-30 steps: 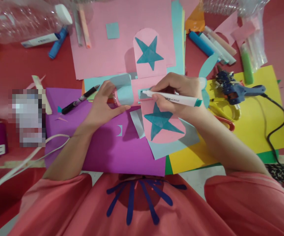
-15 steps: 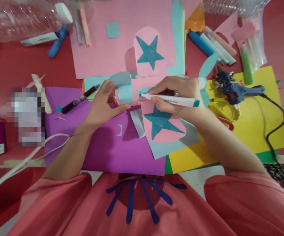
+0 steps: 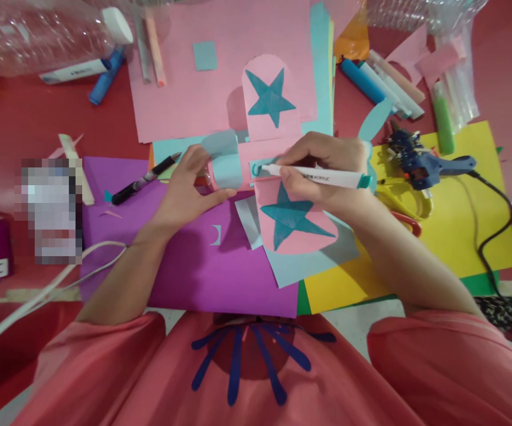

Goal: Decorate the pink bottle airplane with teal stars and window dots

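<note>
My right hand (image 3: 322, 168) grips a white acrylic marker (image 3: 322, 176) with a teal cap end, its tip resting on a small light-blue patch (image 3: 262, 167) on a pink paper piece. My left hand (image 3: 189, 189) holds down that pink piece where a curled light-blue strip (image 3: 223, 157) wraps over it. Just below the marker lies a pink arch-shaped cutout with a teal star (image 3: 294, 216). A second pink arch with a teal star (image 3: 269, 97) lies farther back on a big pink sheet (image 3: 180, 89).
Purple paper (image 3: 185, 260) and yellow paper (image 3: 451, 236) lie under my arms. A black pen (image 3: 145, 179) sits left of my hand. A blue glue gun (image 3: 424, 161) with a black cord, yellow scissors (image 3: 404, 201), several markers (image 3: 382, 80) and a clear plastic bottle (image 3: 38, 35) ring the work area.
The marker tip moved slightly left, then back right on the light-blue patch, leaving a teal line. My left hand stayed put.
</note>
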Tool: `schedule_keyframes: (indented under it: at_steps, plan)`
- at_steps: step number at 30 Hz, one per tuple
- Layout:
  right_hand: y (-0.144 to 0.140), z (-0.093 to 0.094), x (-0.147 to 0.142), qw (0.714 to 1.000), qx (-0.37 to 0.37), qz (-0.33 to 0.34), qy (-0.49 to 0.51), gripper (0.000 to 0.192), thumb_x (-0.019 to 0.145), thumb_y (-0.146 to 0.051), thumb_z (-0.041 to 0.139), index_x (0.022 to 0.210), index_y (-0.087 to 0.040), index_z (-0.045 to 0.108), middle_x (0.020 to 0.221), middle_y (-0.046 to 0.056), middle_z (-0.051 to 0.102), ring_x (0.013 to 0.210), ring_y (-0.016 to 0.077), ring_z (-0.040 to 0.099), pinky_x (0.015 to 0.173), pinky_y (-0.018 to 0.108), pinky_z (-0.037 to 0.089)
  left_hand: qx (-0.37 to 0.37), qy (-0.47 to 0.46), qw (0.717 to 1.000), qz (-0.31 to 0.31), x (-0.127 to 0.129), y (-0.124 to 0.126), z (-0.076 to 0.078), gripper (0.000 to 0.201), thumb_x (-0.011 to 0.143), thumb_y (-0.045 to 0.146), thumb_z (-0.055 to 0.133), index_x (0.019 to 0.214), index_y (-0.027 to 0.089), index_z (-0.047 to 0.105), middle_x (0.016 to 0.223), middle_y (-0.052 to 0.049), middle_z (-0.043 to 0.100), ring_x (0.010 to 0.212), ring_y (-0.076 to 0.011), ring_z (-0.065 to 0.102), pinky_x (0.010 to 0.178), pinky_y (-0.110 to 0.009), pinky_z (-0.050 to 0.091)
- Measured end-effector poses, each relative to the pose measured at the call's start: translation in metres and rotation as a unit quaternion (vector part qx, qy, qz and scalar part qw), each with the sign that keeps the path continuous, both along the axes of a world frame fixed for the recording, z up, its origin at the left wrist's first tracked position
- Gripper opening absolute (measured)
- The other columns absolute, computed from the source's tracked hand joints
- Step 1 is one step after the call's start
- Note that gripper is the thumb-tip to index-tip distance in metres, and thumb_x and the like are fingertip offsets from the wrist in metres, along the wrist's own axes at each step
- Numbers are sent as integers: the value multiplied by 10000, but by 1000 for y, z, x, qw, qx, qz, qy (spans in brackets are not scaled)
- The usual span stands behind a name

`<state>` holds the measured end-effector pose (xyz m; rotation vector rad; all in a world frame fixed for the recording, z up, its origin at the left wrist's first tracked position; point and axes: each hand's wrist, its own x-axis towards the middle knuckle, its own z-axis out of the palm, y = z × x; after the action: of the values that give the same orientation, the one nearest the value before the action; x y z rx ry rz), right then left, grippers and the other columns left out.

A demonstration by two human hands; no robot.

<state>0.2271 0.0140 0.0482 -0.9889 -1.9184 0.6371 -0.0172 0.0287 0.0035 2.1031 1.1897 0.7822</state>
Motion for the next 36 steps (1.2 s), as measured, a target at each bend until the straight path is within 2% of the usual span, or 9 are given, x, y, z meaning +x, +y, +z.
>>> schedule_keyframes:
  at_steps: [9,14,21,25,28,33,36]
  plan:
    - [0,-3,1,998,-9,-23,-55,114,820,-278,624,713,-291,587,650,-24,699,580,166,640,543,303,547,56,-5,998,-15,-4,3,-7,535,776,698,669,1067,257,589,894,-22,547,846,-193,585,636,-297,516]
    - [0,-3,0,998,43,13,-43,95,807,-202,639,725,-242,612,618,-24,666,547,133,613,508,272,525,66,-11,997,-23,-3,3,-6,504,796,653,681,1108,268,588,923,-35,563,845,-197,593,630,-299,531]
    - [-1,-6,1,998,39,23,-37,119,822,-217,595,705,-233,606,602,-32,638,530,112,578,505,257,493,46,-3,999,-9,-3,0,-6,564,791,711,636,1138,269,581,950,-35,565,898,-216,602,726,-337,551]
    - [0,-5,1,999,38,10,-30,122,813,-212,629,708,-255,582,601,-35,649,519,120,585,493,257,495,41,-11,999,-6,-2,-1,-6,567,774,694,670,1170,299,578,961,-30,564,893,-209,599,688,-332,553]
    - [0,-4,1,999,34,-4,-37,124,812,-214,625,718,-274,571,623,-31,671,537,133,604,501,266,509,35,-9,999,4,-1,-2,-5,529,780,706,652,1122,307,591,946,-21,549,890,-198,590,679,-322,548]
    - [-1,-5,2,996,-11,-15,-89,91,835,-258,601,748,-282,589,690,-6,704,597,166,629,559,314,549,27,2,1000,4,-1,-4,-3,638,759,790,592,1164,297,561,974,-18,543,920,-203,600,692,-320,556]
    - [-2,-5,3,997,15,-3,-78,99,833,-241,610,742,-276,594,646,-10,676,572,159,615,538,308,534,22,2,1000,7,-1,-3,-2,613,760,782,598,1121,287,567,972,-23,554,928,-209,600,743,-330,559]
